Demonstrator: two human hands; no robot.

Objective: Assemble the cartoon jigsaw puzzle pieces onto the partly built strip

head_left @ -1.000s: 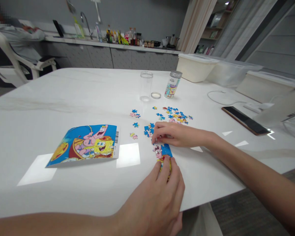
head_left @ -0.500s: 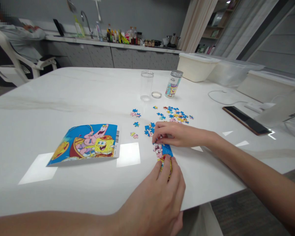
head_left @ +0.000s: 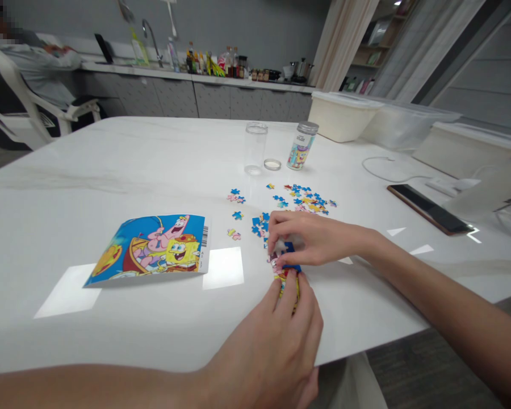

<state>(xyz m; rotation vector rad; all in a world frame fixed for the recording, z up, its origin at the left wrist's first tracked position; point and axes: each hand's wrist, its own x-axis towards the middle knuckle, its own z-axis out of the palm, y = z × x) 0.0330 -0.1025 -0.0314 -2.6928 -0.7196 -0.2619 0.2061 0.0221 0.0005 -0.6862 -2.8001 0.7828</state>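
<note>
A partly joined jigsaw puzzle (head_left: pixel 275 267) with pink, blue and yellow cartoon parts lies close to the table's front edge. My left hand (head_left: pixel 276 332) rests over its near end, fingers bent and pressing on the yellow part. Above the far end, my right hand (head_left: pixel 309 238) pinches a small puzzle piece (head_left: pixel 281 246) between thumb and fingers, its greyish side showing. Loose blue puzzle pieces (head_left: pixel 260 224) lie just beyond that hand, partly hidden by it. To the left, a slightly curled picture sheet (head_left: pixel 153 247) shows the cartoon figures in a boat.
More loose pieces (head_left: pixel 310 199) are spread farther back. Behind them stand a clear jar (head_left: pixel 255 149), its lid (head_left: pixel 272 165) and a labelled jar (head_left: pixel 301 149). A phone (head_left: pixel 428 209) and storage boxes (head_left: pixel 344 116) are at right. A person (head_left: pixel 42 68) sits at far left.
My right hand has shifted slightly nearer to me, its thumb lower over the puzzle, and a greyish piece now shows between its fingers. My left hand stays on the puzzle.
</note>
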